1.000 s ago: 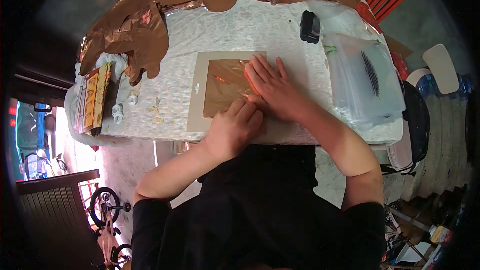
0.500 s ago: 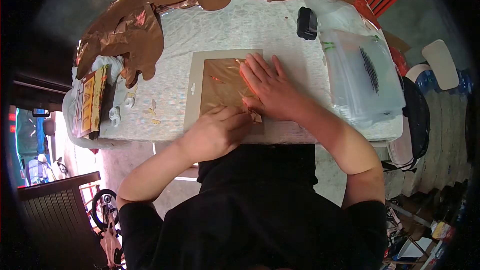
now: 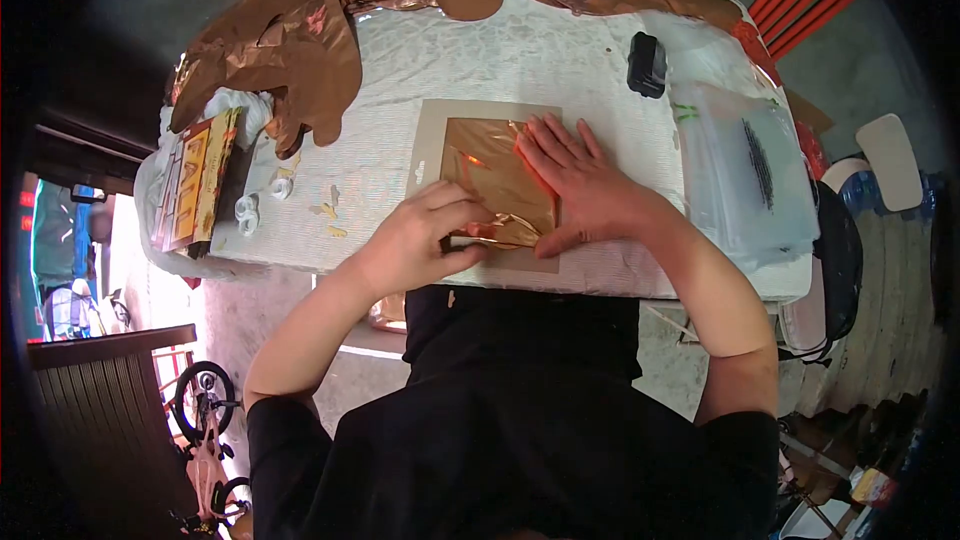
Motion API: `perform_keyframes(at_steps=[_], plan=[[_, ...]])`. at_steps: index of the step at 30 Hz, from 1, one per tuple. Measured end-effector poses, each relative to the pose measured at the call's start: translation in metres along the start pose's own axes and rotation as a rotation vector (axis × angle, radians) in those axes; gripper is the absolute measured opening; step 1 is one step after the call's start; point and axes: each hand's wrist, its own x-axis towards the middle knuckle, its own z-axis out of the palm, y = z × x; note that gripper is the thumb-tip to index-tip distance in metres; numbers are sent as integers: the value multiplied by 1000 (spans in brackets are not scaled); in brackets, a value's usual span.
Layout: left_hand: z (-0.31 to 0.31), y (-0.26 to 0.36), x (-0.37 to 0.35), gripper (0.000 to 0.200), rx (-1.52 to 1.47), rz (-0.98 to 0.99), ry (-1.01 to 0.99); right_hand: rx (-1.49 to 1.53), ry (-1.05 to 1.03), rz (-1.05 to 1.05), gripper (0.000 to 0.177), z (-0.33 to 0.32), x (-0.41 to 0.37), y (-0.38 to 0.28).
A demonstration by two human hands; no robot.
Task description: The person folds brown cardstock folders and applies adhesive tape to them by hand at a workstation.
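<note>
A folded sheet of copper-brown foil (image 3: 492,162) lies on a beige card (image 3: 432,125) with a hang hole near its left edge. My left hand (image 3: 415,240) is at the foil's lower left, with thumb and fingers closed around its lower edge. That edge is creased and slightly raised. My right hand (image 3: 595,190) rests flat along the foil's right side, fingers spread and thumb near the lower right corner.
Large copper foil pieces (image 3: 310,55) cover the table's far left edge. Clear plastic bags (image 3: 725,170) lie at the right, near a black object (image 3: 647,65). Printed yellow-brown packages (image 3: 195,180) and small white pieces (image 3: 248,215) are at left.
My left hand has slid left along the foil's lower edge, which now shows more creased and raised. My right hand stays spread on the right side. The view has shifted slightly.
</note>
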Motion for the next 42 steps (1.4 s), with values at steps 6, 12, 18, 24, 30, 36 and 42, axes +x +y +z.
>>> perform_keyframes(at_steps=[6, 12, 18, 24, 30, 36, 42], plan=[[1, 5, 17, 31, 129, 156, -112, 0, -21, 18, 133, -4, 1, -2], [10, 15, 21, 24, 322, 163, -137, 16, -30, 30, 132, -4, 1, -3], [8, 14, 21, 26, 297, 172, -106, 38, -5, 20, 132, -3, 1, -2], [-6, 17, 24, 27, 220, 63, -222, 30, 1, 17, 132, -1, 2, -1], [-5, 18, 30, 28, 271, 40, -287, 24, 9, 10, 131, 0, 1, 0], [7, 17, 30, 20, 265, 111, -159, 20, 22, -2, 130, 2, 1, 2], [7, 24, 29, 25, 315, 53, -182, 4, 49, -23, 127, 3, 1, 2]])
